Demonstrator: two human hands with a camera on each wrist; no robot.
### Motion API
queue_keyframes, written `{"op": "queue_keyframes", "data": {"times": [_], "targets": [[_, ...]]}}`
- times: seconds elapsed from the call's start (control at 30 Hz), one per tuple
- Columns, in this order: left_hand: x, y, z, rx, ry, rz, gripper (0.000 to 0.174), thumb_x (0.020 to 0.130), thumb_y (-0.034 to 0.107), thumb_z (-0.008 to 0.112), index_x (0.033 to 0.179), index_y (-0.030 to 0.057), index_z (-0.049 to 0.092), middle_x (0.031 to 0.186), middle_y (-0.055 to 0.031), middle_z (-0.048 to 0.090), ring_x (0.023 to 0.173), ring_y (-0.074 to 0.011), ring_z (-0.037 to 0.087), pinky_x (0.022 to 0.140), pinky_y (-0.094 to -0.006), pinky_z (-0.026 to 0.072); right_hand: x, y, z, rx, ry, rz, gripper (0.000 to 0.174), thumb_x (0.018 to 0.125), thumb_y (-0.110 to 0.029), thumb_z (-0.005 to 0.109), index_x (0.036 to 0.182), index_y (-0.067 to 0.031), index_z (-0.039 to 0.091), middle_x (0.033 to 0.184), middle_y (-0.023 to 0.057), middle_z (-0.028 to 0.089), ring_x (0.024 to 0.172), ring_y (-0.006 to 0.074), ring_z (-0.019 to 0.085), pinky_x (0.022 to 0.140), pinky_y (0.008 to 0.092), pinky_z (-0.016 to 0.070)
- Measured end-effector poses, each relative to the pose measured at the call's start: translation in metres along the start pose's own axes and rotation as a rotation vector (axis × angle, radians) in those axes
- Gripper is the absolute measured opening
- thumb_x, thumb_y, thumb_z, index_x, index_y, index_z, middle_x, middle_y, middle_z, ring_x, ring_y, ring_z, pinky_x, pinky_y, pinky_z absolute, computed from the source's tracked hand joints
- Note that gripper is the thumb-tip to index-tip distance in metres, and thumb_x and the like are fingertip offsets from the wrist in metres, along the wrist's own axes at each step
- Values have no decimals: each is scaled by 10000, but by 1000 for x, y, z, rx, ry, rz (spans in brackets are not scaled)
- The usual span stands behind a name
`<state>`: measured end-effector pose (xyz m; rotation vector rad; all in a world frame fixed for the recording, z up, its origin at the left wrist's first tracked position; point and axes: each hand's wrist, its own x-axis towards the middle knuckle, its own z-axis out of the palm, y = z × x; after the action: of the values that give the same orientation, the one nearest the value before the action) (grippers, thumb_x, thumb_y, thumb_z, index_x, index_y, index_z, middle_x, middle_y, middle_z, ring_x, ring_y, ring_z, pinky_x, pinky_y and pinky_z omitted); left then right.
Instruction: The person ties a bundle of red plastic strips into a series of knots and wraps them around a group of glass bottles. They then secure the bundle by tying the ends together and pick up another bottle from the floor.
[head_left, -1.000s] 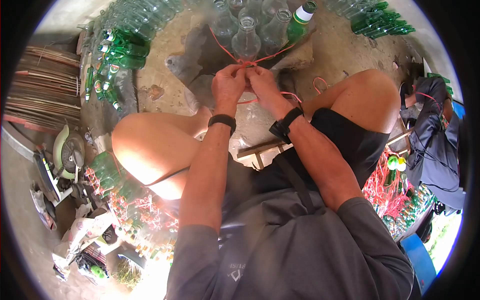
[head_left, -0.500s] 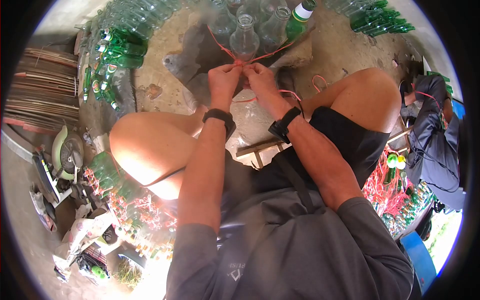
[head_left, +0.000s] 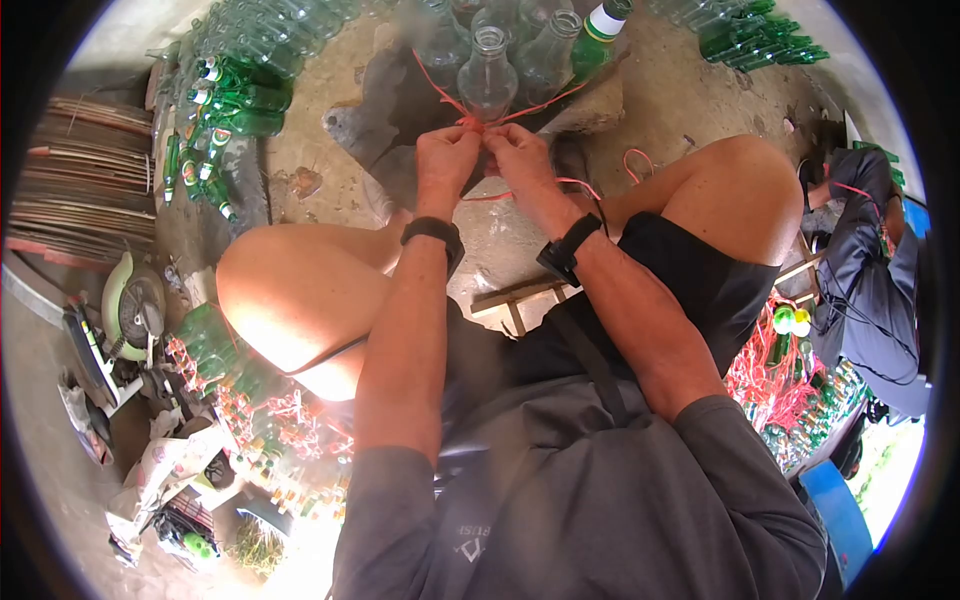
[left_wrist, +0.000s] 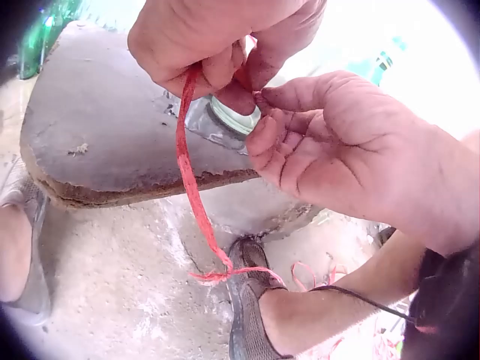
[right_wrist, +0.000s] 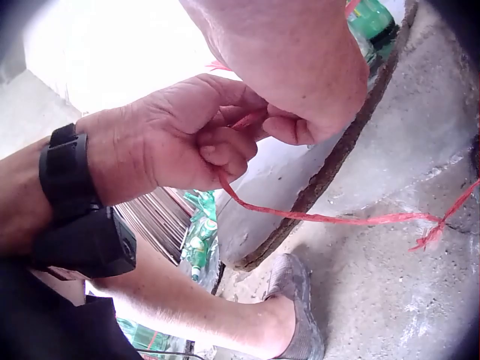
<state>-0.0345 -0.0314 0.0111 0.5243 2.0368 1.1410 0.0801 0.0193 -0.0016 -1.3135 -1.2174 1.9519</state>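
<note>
Red twine (head_left: 540, 106) runs round a cluster of clear bottles (head_left: 488, 78) and one green bottle (head_left: 597, 42), meeting at a bunched spot in front of them. There the left hand (head_left: 445, 165) pinches the twine, its fingers curled. Close beside it, almost touching, the right hand (head_left: 525, 170) pinches the twine between thumb and forefinger. In the left wrist view a red strand (left_wrist: 187, 169) hangs from the left hand (left_wrist: 217, 45); part of the knot is hidden behind fingers. A strand (right_wrist: 330, 218) trails from the left hand (right_wrist: 180, 135) in the right wrist view.
The bottles stand on a dark slab (head_left: 385, 120) between the person's legs. Green bottles (head_left: 250, 110) lie at the left, with stacked slats (head_left: 90, 185) beyond. More green bottles (head_left: 765, 42) lie upper right. Another person (head_left: 868, 270) sits at the right.
Over the last second the left hand has shifted slightly left and its wrist has turned a little. Both hands stay on the twine; the bottles appear slightly higher in view.
</note>
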Motion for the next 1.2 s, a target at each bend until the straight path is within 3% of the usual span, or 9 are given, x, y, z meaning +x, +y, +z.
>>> {"op": "queue_keyframes", "data": {"times": [0.23, 0.33, 0.43, 0.5, 0.6, 0.8, 0.9, 0.97, 1.2], "targets": [[3, -6, -1, 48, -10, 131, 246, 831, 216, 698, 967, 23, 765, 747, -123, 725, 706, -123, 641, 684, -329, 513, 1, 0, -1, 6, -14, 10, 192, 937, -167, 620, 997, 10, 663, 893, 60, 698, 722, 124, 635, 620, 286, 559], [0, -4, -4, 27, -59, 92, 231, 849, 116, 725, 1032, -21, 758, 859, -51, 742, 737, -97, 630, 705, -238, 502, 0, 0, -2, 6, -25, 27, 172, 943, -181, 621, 1000, -25, 666, 892, 37, 684, 744, 116, 617, 647, 283, 547], [-3, -4, -6, -163, -89, 91, 223, 841, 129, 745, 1015, -10, 767, 842, -44, 741, 666, -86, 606, 605, -241, 481, 1, 1, -3, 3, -41, 43, 154, 950, -194, 620, 1010, -61, 668, 900, 18, 677, 770, 109, 599, 675, 281, 534], [-5, 2, -7, -202, -90, -27, 183, 835, 128, 759, 977, 12, 776, 815, -30, 736, 579, -56, 550, 478, -233, 390, 1, 1, -3, 4, -48, 44, 154, 950, -194, 619, 1013, -63, 668, 906, 19, 682, 773, 107, 597, 679, 280, 533], [-4, 4, -8, -252, -87, -139, 147, 831, 128, 768, 946, 37, 770, 791, -16, 728, 514, -36, 489, 421, -223, 287, 1, 1, -1, 20, -17, -16, 169, 932, -152, 619, 966, 8, 659, 849, 57, 691, 667, 115, 624, 575, 283, 524], [0, 3, -11, -448, -147, -331, 152, 823, 116, 774, 957, 51, 744, 810, -15, 716, 517, -54, 495, 422, -224, 289, 4, 5, -2, 2, -9, -53, 159, 915, -151, 643, 937, 6, 654, 790, 48, 657, 608, 122, 616, 546, 285, 516], [2, 2, -12, -529, -147, -363, 177, 768, 47, 787, 934, 23, 730, 745, -50, 684, 501, -77, 534, 408, -224, 331, 2, 3, -2, 18, -8, -41, 159, 912, -154, 647, 934, 4, 654, 765, 38, 637, 615, 120, 617, 541, 286, 516], [4, 1, -9, -533, -138, -376, 173, 768, 41, 784, 931, 26, 729, 739, -44, 678, 490, -73, 517, 406, -223, 325, 1, 0, -4, -6, -36, 21, 150, 942, -182, 622, 973, -52, 689, 855, 5, 655, 708, 91, 586, 638, 261, 526], [12, -4, -8, -519, -140, -395, 160, 757, 31, 783, 901, 39, 713, 724, -23, 653, 470, -65, 467, 406, -220, 317, 1, 0, -4, -4, -41, 44, 144, 947, -181, 615, 961, -55, 683, 834, -4, 645, 703, 82, 584, 634, 258, 523]]}}
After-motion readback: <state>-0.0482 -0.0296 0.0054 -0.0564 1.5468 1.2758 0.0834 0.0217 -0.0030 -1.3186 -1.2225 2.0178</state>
